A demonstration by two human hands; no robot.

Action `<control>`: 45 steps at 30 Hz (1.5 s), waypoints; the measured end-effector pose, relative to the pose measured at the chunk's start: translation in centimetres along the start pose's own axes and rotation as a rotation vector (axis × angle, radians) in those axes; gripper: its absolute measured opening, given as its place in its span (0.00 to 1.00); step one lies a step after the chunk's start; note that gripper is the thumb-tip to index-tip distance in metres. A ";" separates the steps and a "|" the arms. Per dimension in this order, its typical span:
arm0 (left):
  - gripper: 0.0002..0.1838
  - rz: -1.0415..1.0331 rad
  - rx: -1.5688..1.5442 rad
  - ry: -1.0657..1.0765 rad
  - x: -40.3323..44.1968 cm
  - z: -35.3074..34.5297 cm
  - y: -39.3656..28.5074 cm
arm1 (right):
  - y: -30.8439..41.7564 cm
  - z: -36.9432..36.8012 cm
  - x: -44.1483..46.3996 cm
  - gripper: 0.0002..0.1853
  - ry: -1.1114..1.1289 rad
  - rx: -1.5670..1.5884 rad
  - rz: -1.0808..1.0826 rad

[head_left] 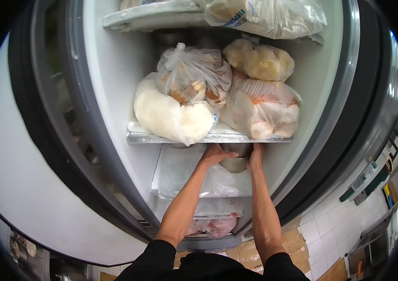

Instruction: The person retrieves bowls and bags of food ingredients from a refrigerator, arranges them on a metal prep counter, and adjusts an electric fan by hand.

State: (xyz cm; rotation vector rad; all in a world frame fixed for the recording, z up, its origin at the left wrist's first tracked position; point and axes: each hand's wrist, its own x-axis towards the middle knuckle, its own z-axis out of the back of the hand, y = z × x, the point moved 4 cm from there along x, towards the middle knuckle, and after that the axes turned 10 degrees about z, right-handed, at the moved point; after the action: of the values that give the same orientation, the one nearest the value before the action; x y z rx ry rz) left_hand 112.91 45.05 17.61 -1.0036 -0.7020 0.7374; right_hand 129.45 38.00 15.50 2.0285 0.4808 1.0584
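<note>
Fridge shelving [175, 137] frames one left hand [218, 153] and one right hand [256, 158], fingers clamped on one container [235, 164].

Four bags [164, 110] on the middle shelf [161, 138], two left, two right; two hands [215, 154]; at least one metal container [234, 165].

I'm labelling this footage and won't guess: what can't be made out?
All in the head view:
- Inside of the round container: hidden under the middle shelf.
- Some fingers of the left hand and right hand: behind shelf or container.
- Upper bag: cut off by top edge.
- Lower bag's pink contents: blurred.
</note>
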 end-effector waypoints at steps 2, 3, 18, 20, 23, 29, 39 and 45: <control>0.64 -0.048 -0.016 -0.057 -2.2 0.1 -1.3 | 2.7 -1.0 -1.9 0.27 -0.042 0.132 0.010; 0.65 -0.085 -0.027 -0.102 -3.4 0.2 -2.1 | 4.1 -1.4 -3.0 0.28 -0.105 0.169 -0.004; 0.63 0.001 -0.073 -0.326 -29.5 1.2 -6.3 | 15.1 -4.5 -22.3 0.25 0.080 0.365 -0.155; 0.62 0.048 -0.083 -0.389 -34.6 1.7 -6.0 | 15.3 -5.3 -26.3 0.26 0.125 0.424 -0.162; 0.59 0.012 -0.187 -0.490 -42.1 2.7 -4.5 | 14.7 -6.9 -32.8 0.29 0.202 0.453 -0.240; 0.66 0.280 -0.056 -0.892 -60.2 8.2 2.7 | 11.8 -16.7 -48.2 0.30 0.543 0.586 -0.689; 0.67 0.574 -0.004 -1.504 -86.9 24.2 11.7 | 11.2 -44.7 -72.6 0.27 1.166 0.652 -1.132; 0.69 0.627 0.303 -1.664 -99.6 38.9 11.6 | 14.3 -63.8 -85.3 0.24 1.456 0.660 -1.282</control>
State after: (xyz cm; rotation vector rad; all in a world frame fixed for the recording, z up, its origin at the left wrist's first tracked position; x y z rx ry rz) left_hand 23.19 -12.73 4.01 -0.0810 -1.6072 2.2067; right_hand 27.67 5.28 4.69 0.5003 2.6071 1.3072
